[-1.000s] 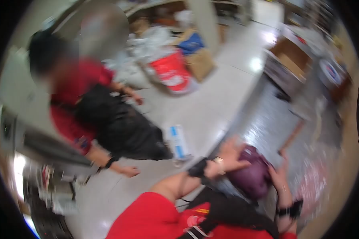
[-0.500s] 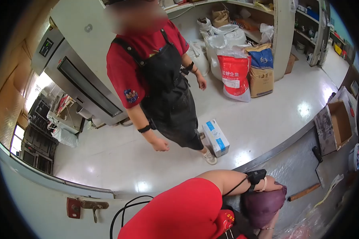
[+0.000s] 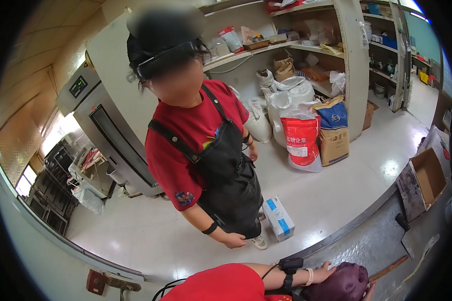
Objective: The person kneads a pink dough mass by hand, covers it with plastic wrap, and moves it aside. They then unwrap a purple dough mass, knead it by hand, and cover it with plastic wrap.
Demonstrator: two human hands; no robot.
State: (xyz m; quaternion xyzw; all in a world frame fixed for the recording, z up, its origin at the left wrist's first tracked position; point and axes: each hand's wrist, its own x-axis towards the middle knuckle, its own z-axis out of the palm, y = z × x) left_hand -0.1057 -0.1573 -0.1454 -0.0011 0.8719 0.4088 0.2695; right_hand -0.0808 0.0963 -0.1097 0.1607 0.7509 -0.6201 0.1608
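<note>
A lump of purple dough (image 3: 342, 283) rests on the metal worktop (image 3: 381, 238) at the lower right. My left hand (image 3: 324, 273) curves against the dough's near left side, gripping it. Only a small part of my right hand (image 3: 370, 290) shows, pressed to the dough's right side at the bottom edge; its palm is hidden. A wooden stick (image 3: 389, 268) lies just right of the dough, and a scraper with a black handle (image 3: 402, 222) lies beyond it.
A person in a black apron (image 3: 223, 175) stands across the worktop, arms lowered. A white-and-blue box (image 3: 278, 218) is on the floor. Behind are a red-and-white sack (image 3: 302, 143), a brown-and-blue sack (image 3: 333, 133) and shelves. An open cardboard box (image 3: 423, 184) stands on the worktop's right.
The view has tilted upward, so the room appears lower in the frame. My left hand has shifted from on top of the dough to its left side. The dough looks rounder and more gathered.
</note>
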